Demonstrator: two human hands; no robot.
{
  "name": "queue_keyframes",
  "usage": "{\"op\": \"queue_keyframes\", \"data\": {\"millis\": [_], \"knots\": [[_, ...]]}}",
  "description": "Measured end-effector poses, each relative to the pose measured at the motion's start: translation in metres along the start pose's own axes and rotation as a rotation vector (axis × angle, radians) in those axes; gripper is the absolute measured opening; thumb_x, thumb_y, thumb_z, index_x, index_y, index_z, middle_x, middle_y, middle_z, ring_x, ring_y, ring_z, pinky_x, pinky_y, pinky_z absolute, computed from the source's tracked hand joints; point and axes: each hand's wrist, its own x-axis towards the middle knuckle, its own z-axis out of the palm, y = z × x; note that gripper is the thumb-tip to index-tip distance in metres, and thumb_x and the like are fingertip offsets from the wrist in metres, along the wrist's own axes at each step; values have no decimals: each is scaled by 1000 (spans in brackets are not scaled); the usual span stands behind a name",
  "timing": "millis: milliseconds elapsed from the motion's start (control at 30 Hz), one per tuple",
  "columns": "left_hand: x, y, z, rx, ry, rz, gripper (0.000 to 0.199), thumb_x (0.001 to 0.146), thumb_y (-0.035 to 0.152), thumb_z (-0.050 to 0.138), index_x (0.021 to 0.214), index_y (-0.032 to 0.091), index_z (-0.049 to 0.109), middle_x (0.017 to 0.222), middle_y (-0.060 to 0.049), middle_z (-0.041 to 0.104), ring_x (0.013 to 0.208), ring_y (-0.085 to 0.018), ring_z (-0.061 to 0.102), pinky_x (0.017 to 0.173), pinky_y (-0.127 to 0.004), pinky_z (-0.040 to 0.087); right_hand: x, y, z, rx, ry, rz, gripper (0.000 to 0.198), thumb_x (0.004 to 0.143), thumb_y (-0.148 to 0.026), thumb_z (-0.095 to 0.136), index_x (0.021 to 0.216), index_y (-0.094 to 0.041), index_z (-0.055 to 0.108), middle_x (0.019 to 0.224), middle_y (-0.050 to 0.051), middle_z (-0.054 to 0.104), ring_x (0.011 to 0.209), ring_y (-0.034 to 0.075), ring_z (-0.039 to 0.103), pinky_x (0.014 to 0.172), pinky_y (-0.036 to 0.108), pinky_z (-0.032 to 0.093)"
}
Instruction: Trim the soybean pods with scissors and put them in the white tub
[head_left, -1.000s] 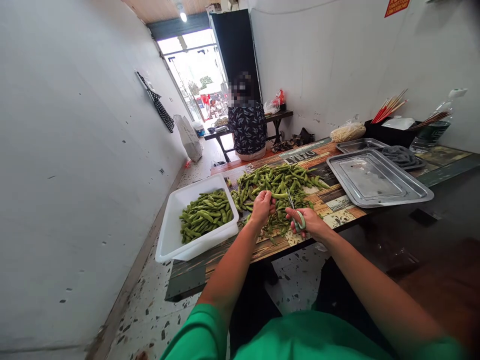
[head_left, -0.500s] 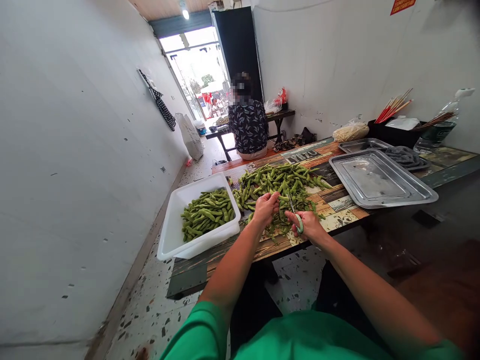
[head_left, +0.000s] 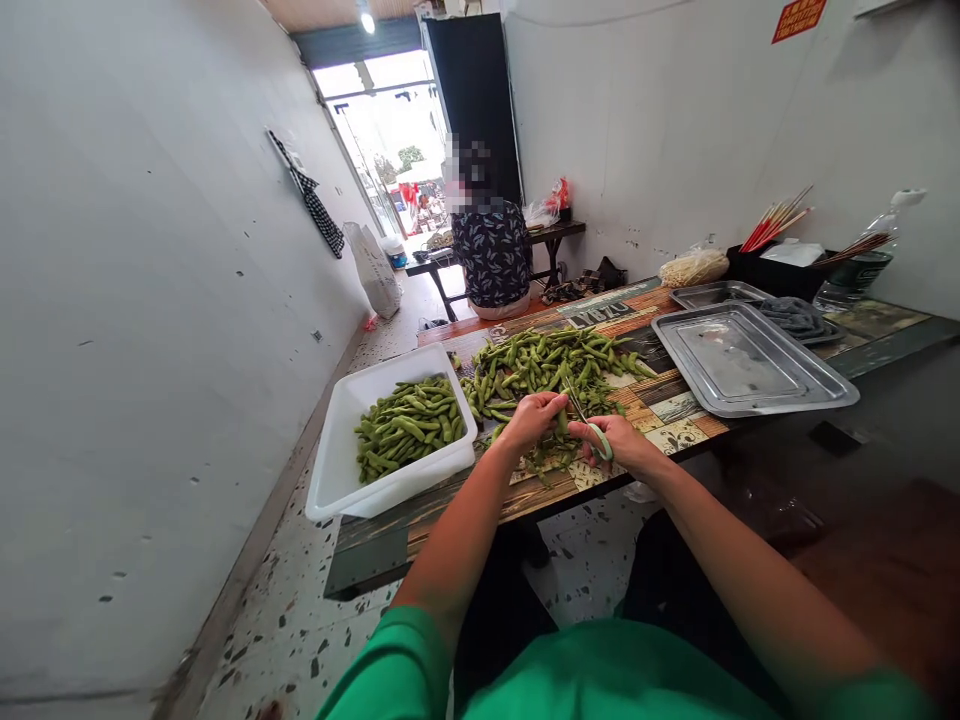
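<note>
My left hand pinches a green soybean pod at the near edge of a heap of pods on the patterned table. My right hand grips scissors with green handles, their blades pointing up toward the pod in my left hand. A white plastic tub stands at the table's left end, part filled with pods. Small trimmed bits lie on the table under my hands.
Two steel trays lie at the right, one with a grey cloth. Behind them stand a black holder with chopsticks, a plastic bottle and a bag of noodles. A person sits beyond the table, back turned.
Both hands have drawn a little nearer to me and closer together; the scissor blades now sit right beside the pod held in my left hand.
</note>
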Motion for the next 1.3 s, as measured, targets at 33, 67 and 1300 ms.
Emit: {"op": "queue_keyframes", "data": {"millis": [33, 67, 1300], "knots": [[-1, 0, 1, 24, -8, 5, 44, 72, 58, 63, 72, 14, 57, 44, 10, 24, 37, -3, 19, 41, -21, 11, 0, -1, 1, 3, 23, -6, 46, 67, -61, 69, 64, -17, 53, 52, -1, 56, 44, 12, 53, 32, 20, 34], [-1, 1, 1, 43, -6, 10, 44, 72, 58, 63, 72, 14, 57, 44, 9, 25, 38, -3, 20, 41, -21, 12, 0, -1, 2, 6, 40, -11, 46, 67, -61, 69, 64, -18, 53, 52, -1, 56, 44, 12, 53, 31, 20, 34], [-14, -5, -35, 999, 517, 26, 21, 65, 0, 62, 55, 17, 56, 69, -8, 58, 89, -23, 57, 86, -32, 41, 0, 27, -9, 119, 85, 2, 44, 65, -57, 73, 73, -16, 59, 47, -3, 54, 37, 9, 49, 30, 17, 28]]}}
